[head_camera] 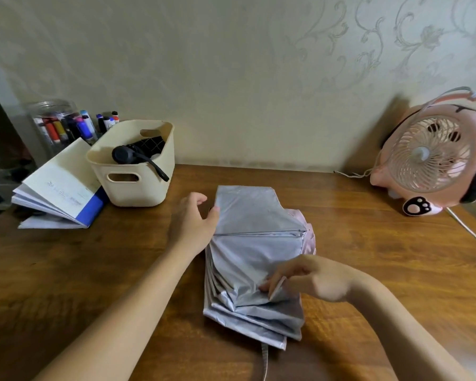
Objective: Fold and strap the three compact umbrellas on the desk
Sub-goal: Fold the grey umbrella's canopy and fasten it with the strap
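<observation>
The head view shows two umbrellas. One silver umbrella (pixel 253 257) lies in the middle of the wooden tabletop (pixel 382 270), its canopy pleated into flat stacked panels with a pink lining showing at its right edge and one thin strap (pixel 264 358) trailing from its near end. The other, a black umbrella (pixel 138 154), sits collapsed in the one cream basket (pixel 138 185) at the back left, its wrist loop hanging over the rim. Two bare hands are on the silver umbrella. The left hand (pixel 193 224) lies against its left edge, thumb laid on the fabric and fingers loosely bent, gripping nothing. The right hand (pixel 311 279) pinches a fold of the canopy between thumb and fingertips near the lower right. Behind the basket stands one clear jar (pixel 52 119) filled with markers, and a few more markers (pixel 107 121) poke up beside it; their exact number cannot be told. A stack of open booklets (pixel 58 188) leans against the basket's left side. One pink fan (pixel 434 152) stands at the far right, a white cable (pixel 467 229) running past it.
</observation>
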